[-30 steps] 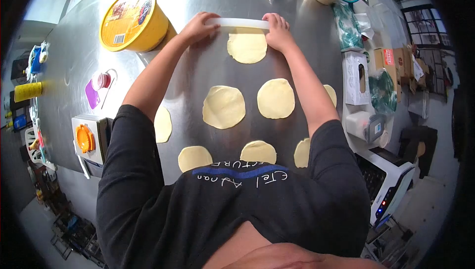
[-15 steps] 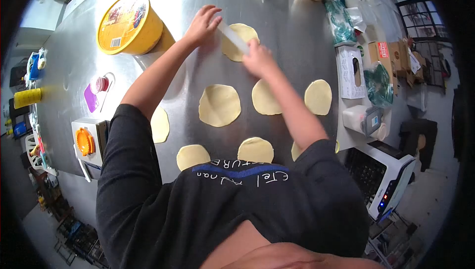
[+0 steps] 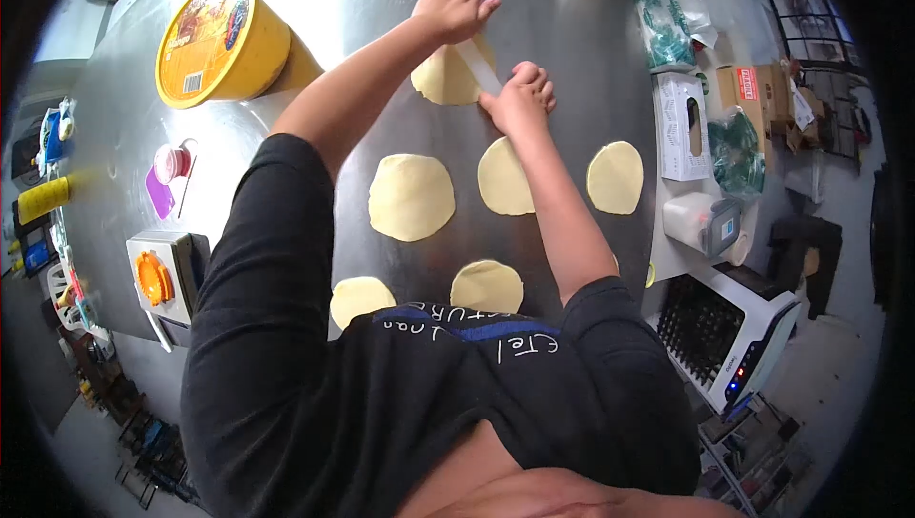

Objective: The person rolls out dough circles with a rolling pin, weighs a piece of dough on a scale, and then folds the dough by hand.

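Note:
A white rolling pin (image 3: 478,64) lies slantwise across a pale dough round (image 3: 444,78) at the far part of the metal table. My left hand (image 3: 456,0) rests over the pin's far end, fingers spread and stretched out. At the near end, my right hand (image 3: 521,103) has its thumb beside the pin and its fingers loosely curled; the pin's tip is hidden under it. Closer to me lie more flat dough rounds: one in the middle (image 3: 412,198), one partly behind my right forearm (image 3: 505,178), and one at the right (image 3: 615,178).
Left of my arm stands a yellow tub (image 3: 208,44). Nearby are a purple scraper (image 3: 160,192) and a scale (image 3: 172,275) bearing an orange dumpling mould (image 3: 152,278). Along the right edge sit a glove box (image 3: 682,127), a lidded container (image 3: 701,223) and green plastic bags (image 3: 660,24).
My left hand has moved away from me and to the right, its fingers opening wide. The right hand has shifted slightly right, and my body leans further forward over the table.

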A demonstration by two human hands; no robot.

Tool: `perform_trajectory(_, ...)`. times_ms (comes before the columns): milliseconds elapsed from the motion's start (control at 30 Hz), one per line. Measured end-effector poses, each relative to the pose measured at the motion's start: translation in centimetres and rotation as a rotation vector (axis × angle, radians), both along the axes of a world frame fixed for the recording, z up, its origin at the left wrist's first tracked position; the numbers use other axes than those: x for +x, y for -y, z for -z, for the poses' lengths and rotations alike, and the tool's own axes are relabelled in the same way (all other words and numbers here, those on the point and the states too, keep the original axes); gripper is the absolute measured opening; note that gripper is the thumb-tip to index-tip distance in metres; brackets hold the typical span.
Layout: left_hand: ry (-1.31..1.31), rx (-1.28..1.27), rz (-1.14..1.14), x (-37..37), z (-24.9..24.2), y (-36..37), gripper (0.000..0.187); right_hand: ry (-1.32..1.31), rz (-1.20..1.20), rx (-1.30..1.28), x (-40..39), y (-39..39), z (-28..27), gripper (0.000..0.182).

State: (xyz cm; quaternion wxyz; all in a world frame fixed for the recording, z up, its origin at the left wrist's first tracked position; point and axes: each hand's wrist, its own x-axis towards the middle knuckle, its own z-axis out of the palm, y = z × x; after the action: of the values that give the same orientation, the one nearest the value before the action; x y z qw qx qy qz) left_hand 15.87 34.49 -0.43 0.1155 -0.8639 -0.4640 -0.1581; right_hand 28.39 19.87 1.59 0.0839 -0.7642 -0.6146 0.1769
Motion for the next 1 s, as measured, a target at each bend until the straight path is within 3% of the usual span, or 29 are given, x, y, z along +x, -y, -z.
perform_trajectory(67,0.076,-0.338,-0.036,1.9,-2.7,-0.5,0.065,-0.057,0.061,0.041,1.3,-0.7,0.2,0.064)
perform_trajectory(133,0.113,-0.281,-0.043,2.9,-1.4,-1.5,0.065,-0.078,0.05,0.1,2.2,-1.3,-0.4,0.064)
perform_trajectory(233,0.629,0.18,0.005,3.3,-1.6,-0.8,0.053,-0.115,-0.006,0.01,3.4,-2.3,-1.3,0.062)
perform_trajectory(267,0.626,0.187,0.011,3.0,-2.0,0.5,0.053,-0.247,-0.01,0.028,3.8,-2.3,-1.5,0.06)
perform_trajectory(333,1.001,0.025,-0.28,2.2,-0.6,3.2,0.051,-0.385,-0.013,0.058,4.6,-2.4,-1.9,0.058)
perform_trajectory(400,0.624,-0.288,-0.229,0.6,0.2,6.7,0.058,-0.344,0.104,0.04,5.4,-1.8,-1.9,0.056)
perform_trajectory(433,0.622,-0.286,-0.228,0.4,0.4,8.4,0.058,-0.326,0.114,0.08,6.0,-1.3,-1.7,0.054)
perform_trajectory(500,0.168,-0.307,-0.124,0.0,0.3,10.6,0.068,-0.357,0.119,0.147,7.3,0.0,-0.5,0.054)
perform_trajectory(733,0.168,-0.38,-0.118,0.0,0.7,9.0,0.073,-0.372,0.188,0.253,8.4,8.5,-6.1,0.053)
perform_trajectory(800,0.073,-0.707,-0.079,-0.4,1.0,6.5,0.074,-0.385,0.169,0.28,9.5,11.3,-7.1,0.053)
perform_trajectory(867,1.239,-1.335,-0.204,-3.9,-4.2,7.0,0.072,-0.327,0.152,0.308,10.4,13.6,-7.6,0.052)
perform_trajectory(933,1.523,-1.038,-0.19,-7.5,-6.0,8.7,0.072,-0.326,0.149,0.289,10.6,15.6,-8.6,0.052)
perform_trajectory(1000,1.573,-1.016,-0.173,-12.0,-6.1,12.0,0.07,-0.255,0.067,0.347,11.1,16.4,-7.8,0.052)
